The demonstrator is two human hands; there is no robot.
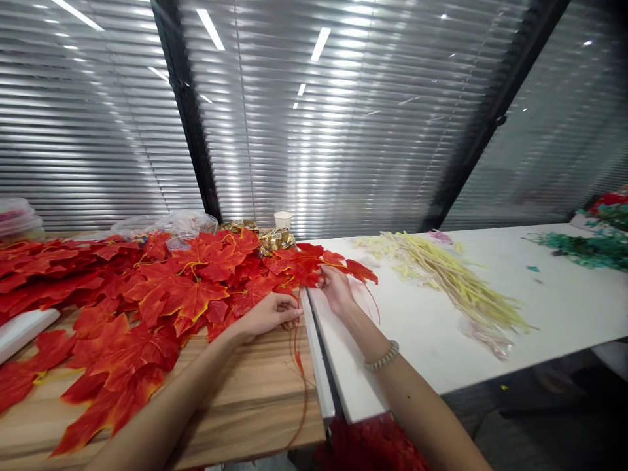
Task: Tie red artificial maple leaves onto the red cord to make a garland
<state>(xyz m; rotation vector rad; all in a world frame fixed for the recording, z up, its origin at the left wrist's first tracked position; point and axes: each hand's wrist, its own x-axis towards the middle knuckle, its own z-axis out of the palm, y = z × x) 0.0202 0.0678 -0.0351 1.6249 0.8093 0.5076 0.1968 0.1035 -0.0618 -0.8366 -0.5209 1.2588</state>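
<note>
My left hand [271, 315] is over the wooden table's right side, its thumb and forefinger closed on a thin red cord [299, 358]. The cord hangs down past the table's front edge. Just to the right, my right hand [336, 288] is above the seam between two tables, its fingers closed at the edge of a bunch of artificial red maple leaves [314, 260]. Part of that grip is hidden by the hand itself. A loose end of red cord trails beside the right wrist. A large heap of red maple leaves [181, 288] with yellow stems spreads to the left.
Pale yellow stems [444, 275] lie on the white table [407, 353], with green foliage [583, 248] farther right. A paper cup [283, 220] and gold wrappers [275, 242] stand behind the leaves. Dark red material [375, 445] sits below the seam. Blinds [304, 131] close off the back.
</note>
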